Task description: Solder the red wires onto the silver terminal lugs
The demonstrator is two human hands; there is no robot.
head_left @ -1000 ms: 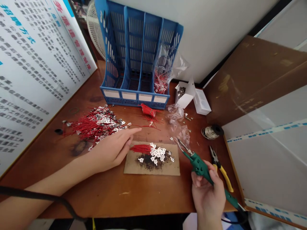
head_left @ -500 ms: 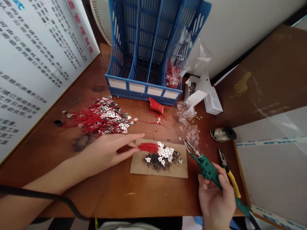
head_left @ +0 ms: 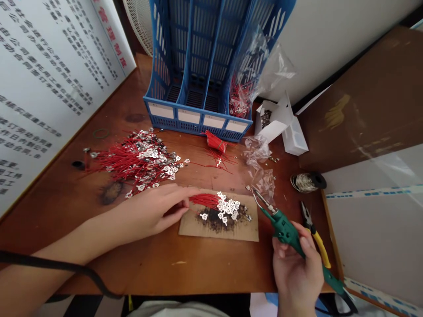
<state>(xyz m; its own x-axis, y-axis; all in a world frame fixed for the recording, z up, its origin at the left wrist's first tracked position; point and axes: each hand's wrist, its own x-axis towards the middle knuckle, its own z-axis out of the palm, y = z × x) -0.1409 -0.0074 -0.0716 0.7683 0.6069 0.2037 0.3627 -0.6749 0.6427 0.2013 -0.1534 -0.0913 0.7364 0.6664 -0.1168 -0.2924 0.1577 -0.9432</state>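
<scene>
The left hand, at nine o'clock of the card, likely sorts wires, pinch unclear; next needs precision. The right hand grips the iron.

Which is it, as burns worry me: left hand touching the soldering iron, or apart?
Apart; the head view shows cardboard between left hand and soldering iron.

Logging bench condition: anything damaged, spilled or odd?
Yes. The cardboard has a dark, scorched-looking patch under and around the metal tabs; the tabletop has a dark mark beside the red-wire pile. Small metal parts lie loose outside the open white box.
</scene>
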